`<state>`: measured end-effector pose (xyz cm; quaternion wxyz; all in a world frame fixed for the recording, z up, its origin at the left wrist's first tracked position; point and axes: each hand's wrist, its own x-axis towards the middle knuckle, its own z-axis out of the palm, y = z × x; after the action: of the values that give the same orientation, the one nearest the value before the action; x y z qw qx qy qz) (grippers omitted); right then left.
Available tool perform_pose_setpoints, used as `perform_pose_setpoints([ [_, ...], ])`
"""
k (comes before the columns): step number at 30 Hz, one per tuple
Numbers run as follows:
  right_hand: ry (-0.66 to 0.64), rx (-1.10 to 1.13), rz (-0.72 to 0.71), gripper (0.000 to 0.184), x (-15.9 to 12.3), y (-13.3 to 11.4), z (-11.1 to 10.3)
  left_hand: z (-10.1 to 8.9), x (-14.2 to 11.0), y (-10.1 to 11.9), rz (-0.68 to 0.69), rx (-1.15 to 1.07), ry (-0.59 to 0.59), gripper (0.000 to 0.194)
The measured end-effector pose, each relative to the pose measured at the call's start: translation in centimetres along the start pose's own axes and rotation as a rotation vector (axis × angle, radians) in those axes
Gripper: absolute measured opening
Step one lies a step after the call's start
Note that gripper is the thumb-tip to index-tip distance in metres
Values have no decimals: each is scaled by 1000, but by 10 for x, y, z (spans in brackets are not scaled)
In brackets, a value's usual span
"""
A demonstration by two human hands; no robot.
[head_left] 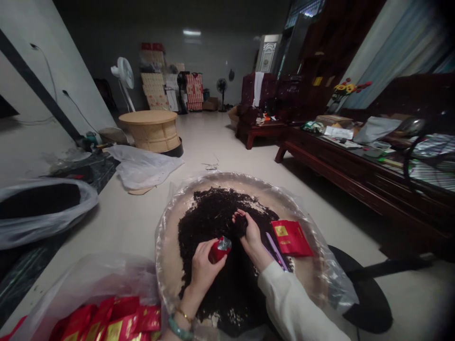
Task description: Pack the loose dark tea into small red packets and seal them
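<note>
Currently, red packet (215,253): in the left hand, over the dark leaf-like heap; small and glossy red, silvery at its upper end; whether anything is inside cannot be told.
Left hand (206,267): curled round the packet, thumb on one side, fingers on the other.
Right hand (251,239): cupped around a dark clump (240,227), just beside the packet but apart from it.
Progress: by judgement, partway; the clump is outside the packet.
Dark leaf-like heap (209,218): plenty left, spread loosely across the round tray.
Round tray (169,246): broad, pale inside, lined with clear plastic.
Stacked packets (293,241): red with a gold patch, lying flat at the tray's right side, seemingly unused.
Purple tool (274,247): long and thin, between the right hand and the stack; its kind is unclear.
Bagged packets (121,327): many, red and gold, jumbled in a plastic bag (117,267) at lower left; probably the finished share, though their fill cannot be checked.
Second bag (85,206): farther left, holding more dark material.
Wooden surface (330,161): low and cluttered, well apart at right.
</note>
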<state>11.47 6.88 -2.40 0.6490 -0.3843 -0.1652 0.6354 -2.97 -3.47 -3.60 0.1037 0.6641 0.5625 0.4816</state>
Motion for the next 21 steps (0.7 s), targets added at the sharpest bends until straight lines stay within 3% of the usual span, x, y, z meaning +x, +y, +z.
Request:
perform_pose_setpoints([
  [4,-93,-293,-163,27,16,7,9,-4,-4,-5,-20,1,13,36],
  [10,-343,-822,-274,76,61,-3,17,-14,-5,-12,-48,-8,39,35],
  [16,-472,-1151,-252,61,106,-4,35,-21,-9,-18,-87,-13,32,34],
  [21,-732,-1391,-248,50,106,15,67,-28,-12,-23,-90,17,65,35],
])
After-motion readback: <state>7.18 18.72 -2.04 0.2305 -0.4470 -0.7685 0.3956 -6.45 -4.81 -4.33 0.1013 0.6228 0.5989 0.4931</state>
